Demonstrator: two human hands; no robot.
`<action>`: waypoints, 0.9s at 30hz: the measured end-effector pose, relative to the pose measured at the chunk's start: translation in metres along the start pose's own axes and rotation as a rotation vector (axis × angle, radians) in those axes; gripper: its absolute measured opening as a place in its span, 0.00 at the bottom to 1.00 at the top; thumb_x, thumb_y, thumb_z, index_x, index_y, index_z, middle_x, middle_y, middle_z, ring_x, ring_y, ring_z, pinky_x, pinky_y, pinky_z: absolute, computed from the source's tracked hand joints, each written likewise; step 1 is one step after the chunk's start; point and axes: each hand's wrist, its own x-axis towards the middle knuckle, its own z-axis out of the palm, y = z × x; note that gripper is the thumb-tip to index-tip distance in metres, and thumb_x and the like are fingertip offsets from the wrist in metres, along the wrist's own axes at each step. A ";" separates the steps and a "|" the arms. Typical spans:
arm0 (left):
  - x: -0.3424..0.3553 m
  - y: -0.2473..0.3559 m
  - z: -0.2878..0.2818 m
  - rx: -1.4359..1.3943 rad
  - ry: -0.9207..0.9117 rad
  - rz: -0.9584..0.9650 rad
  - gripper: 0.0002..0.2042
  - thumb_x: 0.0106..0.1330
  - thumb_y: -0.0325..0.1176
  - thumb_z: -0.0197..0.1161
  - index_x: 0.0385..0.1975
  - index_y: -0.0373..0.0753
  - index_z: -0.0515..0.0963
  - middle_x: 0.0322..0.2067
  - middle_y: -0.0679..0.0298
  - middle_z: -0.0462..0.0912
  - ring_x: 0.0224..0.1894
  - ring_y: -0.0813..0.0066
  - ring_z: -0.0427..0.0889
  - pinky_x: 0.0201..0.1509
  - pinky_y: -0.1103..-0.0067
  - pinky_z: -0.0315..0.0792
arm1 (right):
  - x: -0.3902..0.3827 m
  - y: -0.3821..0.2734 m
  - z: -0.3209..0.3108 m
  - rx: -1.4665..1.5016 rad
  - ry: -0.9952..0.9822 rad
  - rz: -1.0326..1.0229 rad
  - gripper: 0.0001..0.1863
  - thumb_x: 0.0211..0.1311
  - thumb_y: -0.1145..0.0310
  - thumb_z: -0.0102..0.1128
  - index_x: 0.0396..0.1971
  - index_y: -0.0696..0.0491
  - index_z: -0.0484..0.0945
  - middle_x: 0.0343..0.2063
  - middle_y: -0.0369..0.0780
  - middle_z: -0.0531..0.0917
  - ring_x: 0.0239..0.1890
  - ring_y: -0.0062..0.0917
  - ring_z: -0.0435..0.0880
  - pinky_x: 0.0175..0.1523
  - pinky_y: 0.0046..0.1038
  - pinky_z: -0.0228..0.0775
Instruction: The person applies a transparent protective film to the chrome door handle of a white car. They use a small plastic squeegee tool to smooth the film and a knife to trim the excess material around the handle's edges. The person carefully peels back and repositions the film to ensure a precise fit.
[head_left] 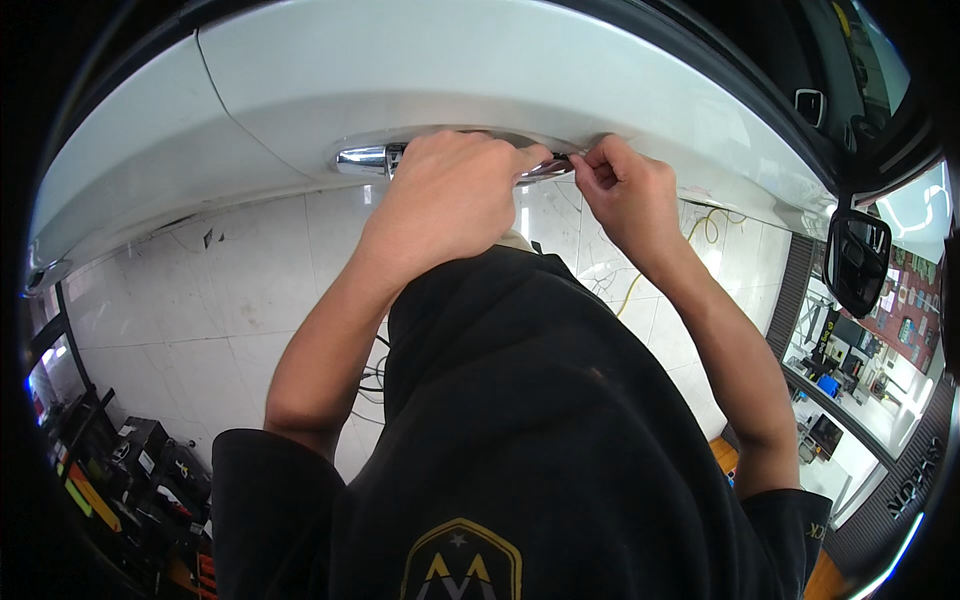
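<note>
A chrome car door handle runs across the side of a white car door in front of me. My left hand lies over the middle of the handle with its fingers curled round it, the index finger reaching toward the right end. Most of the handle's middle is hidden under that hand. At the handle's right end, my right hand has thumb and index finger pinched together. A small dark piece shows by those fingertips, too small to name.
The car's side mirror juts out at the right. A yellow cable and dark cables lie on the white tiled floor. Black boxes stand at the lower left; a glazed shopfront is at the right.
</note>
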 end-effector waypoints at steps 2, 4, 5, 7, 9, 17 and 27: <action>0.000 0.001 -0.003 -0.014 -0.033 -0.023 0.23 0.56 0.22 0.57 0.52 0.43 0.86 0.34 0.49 0.87 0.42 0.49 0.85 0.49 0.60 0.76 | 0.001 0.004 -0.004 -0.104 -0.005 -0.103 0.11 0.63 0.69 0.72 0.27 0.57 0.78 0.19 0.42 0.83 0.20 0.32 0.85 0.27 0.30 0.76; 0.000 0.001 -0.003 -0.027 -0.022 -0.023 0.19 0.64 0.28 0.58 0.53 0.46 0.86 0.36 0.48 0.87 0.43 0.47 0.84 0.50 0.60 0.75 | 0.004 0.007 -0.006 -0.154 -0.009 -0.211 0.12 0.63 0.69 0.72 0.26 0.56 0.77 0.19 0.42 0.83 0.20 0.35 0.84 0.27 0.32 0.75; -0.001 0.000 -0.002 -0.034 -0.016 -0.023 0.17 0.67 0.30 0.58 0.53 0.47 0.86 0.37 0.47 0.86 0.43 0.47 0.84 0.51 0.59 0.75 | 0.005 0.007 -0.007 -0.172 -0.014 -0.234 0.12 0.63 0.69 0.72 0.26 0.56 0.77 0.19 0.42 0.83 0.20 0.35 0.84 0.26 0.32 0.75; -0.002 -0.001 -0.001 -0.032 0.001 -0.011 0.17 0.68 0.31 0.58 0.54 0.47 0.86 0.36 0.47 0.86 0.43 0.47 0.84 0.50 0.59 0.75 | 0.006 0.006 -0.007 -0.205 -0.027 -0.278 0.12 0.64 0.68 0.72 0.26 0.55 0.77 0.20 0.43 0.83 0.21 0.36 0.84 0.26 0.33 0.75; -0.002 -0.001 0.000 -0.032 0.007 -0.009 0.17 0.68 0.31 0.58 0.54 0.47 0.86 0.36 0.47 0.86 0.43 0.47 0.84 0.50 0.60 0.75 | 0.007 0.007 -0.008 -0.229 -0.024 -0.338 0.13 0.64 0.68 0.72 0.25 0.54 0.76 0.19 0.41 0.82 0.20 0.35 0.83 0.25 0.33 0.74; -0.002 -0.001 -0.003 -0.018 -0.033 -0.025 0.17 0.68 0.30 0.57 0.54 0.47 0.86 0.38 0.47 0.86 0.43 0.48 0.84 0.51 0.60 0.75 | 0.016 0.015 -0.010 -0.298 -0.038 -0.547 0.15 0.64 0.69 0.71 0.22 0.53 0.74 0.16 0.38 0.76 0.17 0.33 0.78 0.23 0.33 0.71; 0.000 -0.003 0.000 -0.003 -0.012 0.027 0.22 0.61 0.26 0.56 0.56 0.45 0.84 0.34 0.47 0.86 0.42 0.49 0.84 0.48 0.60 0.75 | 0.017 0.020 -0.011 -0.283 -0.034 -0.564 0.15 0.64 0.69 0.71 0.22 0.53 0.74 0.15 0.39 0.76 0.15 0.33 0.78 0.21 0.32 0.70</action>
